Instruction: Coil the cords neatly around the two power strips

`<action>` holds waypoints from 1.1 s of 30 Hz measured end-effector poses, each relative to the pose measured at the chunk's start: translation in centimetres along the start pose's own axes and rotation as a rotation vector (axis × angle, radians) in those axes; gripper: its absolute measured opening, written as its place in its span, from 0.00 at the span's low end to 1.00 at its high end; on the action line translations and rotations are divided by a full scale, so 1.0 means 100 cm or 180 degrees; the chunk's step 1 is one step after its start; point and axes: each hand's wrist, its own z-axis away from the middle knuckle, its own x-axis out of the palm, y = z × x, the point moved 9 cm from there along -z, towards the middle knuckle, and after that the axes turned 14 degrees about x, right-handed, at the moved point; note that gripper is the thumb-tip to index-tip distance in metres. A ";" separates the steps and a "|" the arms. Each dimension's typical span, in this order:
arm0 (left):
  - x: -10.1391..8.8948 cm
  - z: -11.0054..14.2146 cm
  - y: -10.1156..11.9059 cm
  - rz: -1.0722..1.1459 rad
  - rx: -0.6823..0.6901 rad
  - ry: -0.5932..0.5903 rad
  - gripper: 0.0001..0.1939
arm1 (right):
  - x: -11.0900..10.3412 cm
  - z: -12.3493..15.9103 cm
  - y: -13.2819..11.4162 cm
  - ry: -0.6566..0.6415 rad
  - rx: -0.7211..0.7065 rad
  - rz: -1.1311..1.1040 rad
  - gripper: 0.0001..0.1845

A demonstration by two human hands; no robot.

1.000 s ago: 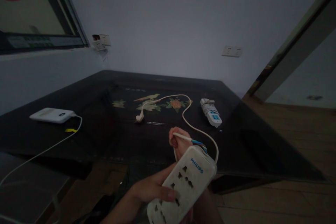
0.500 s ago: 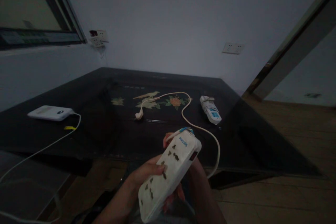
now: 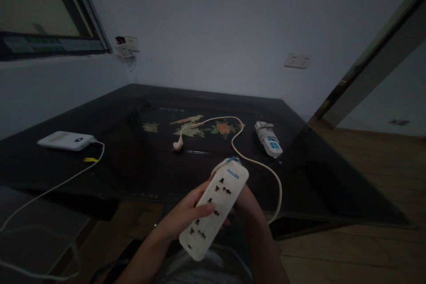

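- Philips power strip (image 3: 218, 221) is held up around the near edge of the surface (image 3: 149, 173), socket face turned up toward the camera.
- Long axis is slanted, lower left to upper right, with the logo end aimed away from the person and some coloured wires (image 3: 234, 159) bunched at that end.
- It's gripped by the left hand (image 3: 191, 209), thumb laid on the socket face about mid-length, so the wire end is left uncovered by that hand.
- Right hand (image 3: 245, 197) is tucked behind the upper right side, so it's placed nearer the wires. Mostly blocked by the strip though, so whether anything's pinched in it can't be told.
- A bit of finger is visible past the right edge, too dim to be pinned on either hand.
- White cord (image 3: 256, 161) is strung over the surface to its plug (image 3: 178, 143); its near stretch gets lost below the edge.
- Wire ends can't really be made out, tbh.
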 end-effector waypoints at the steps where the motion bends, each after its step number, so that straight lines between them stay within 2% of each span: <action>1: -0.002 0.000 0.003 -0.0077 0.0041 0.0068 0.32 | -0.002 0.001 -0.002 0.0024 0.0002 -0.0024 0.09; 3: -0.006 0.000 0.009 -0.0231 0.0122 0.0207 0.30 | -0.002 0.003 -0.007 -0.0068 0.0017 -0.0009 0.08; 7: -0.018 0.000 0.022 -0.0539 0.0303 0.0448 0.29 | 0.013 0.012 -0.006 -0.0572 0.0052 0.0316 0.09; 10: -0.026 0.003 0.028 -0.0689 0.0332 0.0627 0.29 | 0.011 0.017 -0.001 -0.0458 -0.0002 0.0870 0.09; 13: -0.031 0.006 0.032 -0.0720 0.0339 0.0734 0.30 | 0.001 0.021 -0.001 -0.0204 -0.0034 0.1384 0.13; 18: -0.035 0.006 0.034 -0.0678 0.0371 0.0894 0.29 | -0.025 0.033 -0.013 0.0346 -0.0081 0.1594 0.14; 22: -0.036 0.005 0.035 -0.0631 0.0384 0.0936 0.29 | -0.049 0.048 -0.033 0.0936 -0.0542 0.1545 0.12; 26: -0.037 0.005 0.032 -0.0614 0.0348 0.0883 0.29 | -0.080 0.066 -0.049 0.1854 -0.1083 0.1846 0.11; 29: -0.038 0.006 0.029 -0.0608 0.0333 0.0853 0.28 | -0.100 0.073 -0.041 0.2453 -0.1280 0.2241 0.12; 31: -0.038 0.005 0.028 -0.0607 0.0330 0.0871 0.28 | -0.108 0.068 -0.026 0.2548 -0.1246 0.2492 0.14; 33: -0.037 0.005 0.028 -0.0584 0.0333 0.0903 0.28 | -0.110 0.060 -0.009 0.2441 -0.1190 0.2701 0.16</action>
